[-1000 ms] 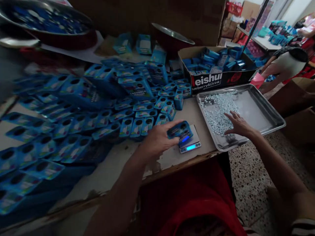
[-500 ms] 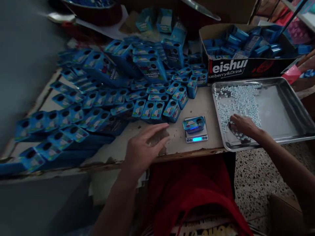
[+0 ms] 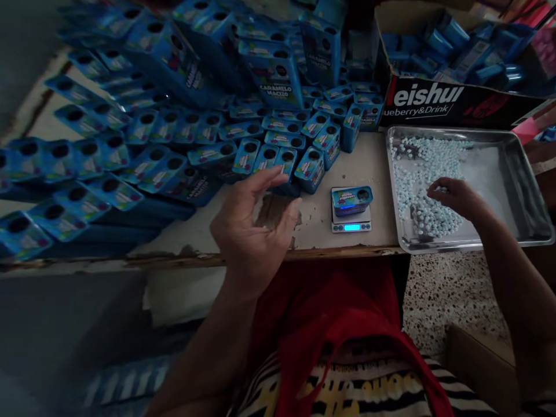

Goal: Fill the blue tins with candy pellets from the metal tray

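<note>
My left hand (image 3: 252,231) hovers over the table's front edge, thumb and fingers wide apart with nothing between them. Just beyond its fingertips stand small blue candy boxes (image 3: 310,169) with dark round holes in their tops. To its right, a blue box (image 3: 351,198) lies on a small digital scale (image 3: 351,227) with a lit display. My right hand (image 3: 458,200) is above the metal tray (image 3: 504,234), its fingers curled in around a few pale candies. Many more small white and light-blue candies (image 3: 436,219) are spread over the tray's left half.
Blue boxes (image 3: 278,75) crowd the table's left and back. Behind the tray stands a black-printed carton (image 3: 434,101) filled with blue packs. Another person's hand (image 3: 538,124) with something pink is at the right edge. A brown box (image 3: 478,359) rests on the speckled floor.
My right hand has lifted from among the candies, its fingers drawn together. My left hand has opened wider. The view has tilted down, and the box stays on the scale.
</note>
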The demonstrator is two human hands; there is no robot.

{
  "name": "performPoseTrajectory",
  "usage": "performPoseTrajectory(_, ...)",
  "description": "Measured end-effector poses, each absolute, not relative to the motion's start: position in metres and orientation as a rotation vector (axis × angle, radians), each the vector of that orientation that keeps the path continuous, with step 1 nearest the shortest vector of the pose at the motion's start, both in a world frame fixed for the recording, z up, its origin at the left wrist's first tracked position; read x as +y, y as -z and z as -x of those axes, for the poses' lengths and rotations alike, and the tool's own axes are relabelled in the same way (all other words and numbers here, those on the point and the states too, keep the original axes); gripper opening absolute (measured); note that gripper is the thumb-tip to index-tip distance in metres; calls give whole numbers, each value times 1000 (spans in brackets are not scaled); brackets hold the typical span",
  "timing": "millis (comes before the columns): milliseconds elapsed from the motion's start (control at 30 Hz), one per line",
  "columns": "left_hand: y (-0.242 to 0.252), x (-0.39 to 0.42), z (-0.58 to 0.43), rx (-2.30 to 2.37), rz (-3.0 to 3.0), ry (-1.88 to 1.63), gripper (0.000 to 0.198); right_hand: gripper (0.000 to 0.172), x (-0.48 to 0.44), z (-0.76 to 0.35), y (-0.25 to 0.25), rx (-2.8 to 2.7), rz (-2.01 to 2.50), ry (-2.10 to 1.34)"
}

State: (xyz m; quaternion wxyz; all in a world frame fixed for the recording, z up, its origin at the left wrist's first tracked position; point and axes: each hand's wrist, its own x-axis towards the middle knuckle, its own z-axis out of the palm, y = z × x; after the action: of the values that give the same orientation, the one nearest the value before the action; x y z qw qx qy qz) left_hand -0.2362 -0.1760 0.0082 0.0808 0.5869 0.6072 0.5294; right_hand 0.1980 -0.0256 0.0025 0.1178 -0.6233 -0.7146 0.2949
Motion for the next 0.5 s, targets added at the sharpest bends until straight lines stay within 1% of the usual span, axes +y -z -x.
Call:
performPoseTrajectory(67, 2, -177, 233, 1713, -1711, -1640, 56, 23, -24, -198, -8, -2252, 1780, -810)
performPoseTrajectory(167, 26, -176, 221, 1605, -1561, -1696, 57, 17, -16, -200, -18, -2377, 1747, -729)
performPoseTrajectory(233, 49, -174, 208, 1541, -1423, -1689, 58, 21, -13, -199, -24, -2391, 1731, -746)
performPoseTrajectory(300, 72, -168, 192, 1503, -1322, -1639, 62, 30, -15, -191, -26, -2364, 1667, -795)
performPoseTrajectory(333, 82, -163, 185, 1496, -1300, -1594, 61, 35, -19, -185, -25, -2313, 1624, -805)
performPoseTrajectory(400, 94, -150, 174, 1506, -1326, -1478, 52, 41, -32, -165, -17, -2072, 1548, -857)
performPoseTrajectory(433, 94, -141, 171, 1510, -1380, -1431, 46, 40, -40, -154, -11, -1883, 1514, -931)
performPoseTrajectory(500, 82, -121, 165, 1484, -1599, -1392, 37, 35, -56, -129, 5, -1417, 1423, -1207)
